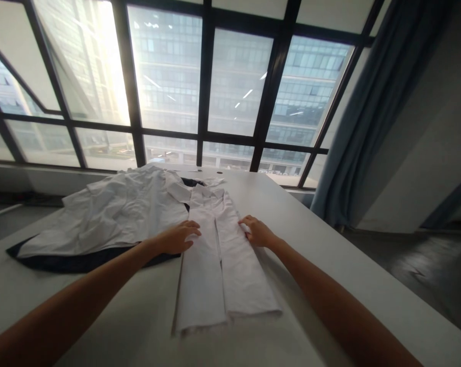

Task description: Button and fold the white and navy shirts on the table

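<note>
**Open tabletop to the right, cloth heap to the left**

The tabletop [330, 244] lies bare along its right edge and across the near edge, giving free passage there. White trousers [219, 265] cover the middle. A pile of white and dark garments [111, 214] blocks the left side up to the far edge by the window [215, 86].

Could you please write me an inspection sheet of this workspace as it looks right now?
Surface: white table, pale and smooth.
Job's things: white trousers laid flat, legs side by side, waist toward the window.
Clutter: rumpled white garment lying on a dark cloth, left of the trousers.
Hands: left hand flat on the trousers' left edge; right hand on their right edge.
Cables: nothing seen.
Surroundings: big dark-framed window, blue curtain at right.
</note>
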Demonstrator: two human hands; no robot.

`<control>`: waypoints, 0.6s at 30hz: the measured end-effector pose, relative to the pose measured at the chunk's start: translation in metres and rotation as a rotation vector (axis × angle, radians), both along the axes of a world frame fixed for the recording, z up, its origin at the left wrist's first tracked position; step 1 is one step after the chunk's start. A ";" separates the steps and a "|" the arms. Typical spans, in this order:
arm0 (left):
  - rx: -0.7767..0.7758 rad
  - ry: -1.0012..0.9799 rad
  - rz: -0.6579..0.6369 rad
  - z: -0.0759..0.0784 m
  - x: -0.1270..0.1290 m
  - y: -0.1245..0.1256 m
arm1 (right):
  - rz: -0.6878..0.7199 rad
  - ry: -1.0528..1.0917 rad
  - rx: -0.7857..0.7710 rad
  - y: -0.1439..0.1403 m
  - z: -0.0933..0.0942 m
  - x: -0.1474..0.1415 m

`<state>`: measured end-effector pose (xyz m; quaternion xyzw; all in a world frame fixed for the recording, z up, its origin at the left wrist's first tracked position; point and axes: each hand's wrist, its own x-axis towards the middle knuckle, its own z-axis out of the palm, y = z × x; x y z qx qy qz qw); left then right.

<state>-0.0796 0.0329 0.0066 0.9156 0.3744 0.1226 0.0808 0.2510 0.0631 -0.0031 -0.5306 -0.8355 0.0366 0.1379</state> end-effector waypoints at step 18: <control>-0.297 -0.239 -0.185 0.030 -0.009 -0.062 | 0.585 0.248 -0.448 -0.080 0.068 0.004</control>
